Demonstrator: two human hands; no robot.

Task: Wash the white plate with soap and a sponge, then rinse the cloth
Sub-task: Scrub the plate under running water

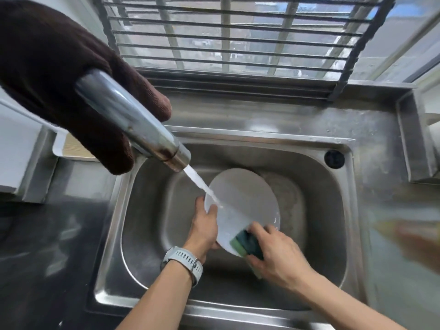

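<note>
The white plate (242,201) is tilted over the steel sink (342,210). My left hand (204,228) grips its left rim, a grey watch on that wrist. My right hand (276,253) presses a green sponge (245,242) against the plate's lower edge. Water runs from the chrome tap (133,120) onto the plate's left side, close to my left thumb. A dark brown cloth (47,63) hangs draped over the tap at the upper left.
A barred window (226,32) rises behind the sink. The dark counter (47,246) lies to the left, with a pale board (71,148) beside the wall. A round hole (334,158) sits at the sink's back right corner. A blurred yellowish object (409,234) is at the right.
</note>
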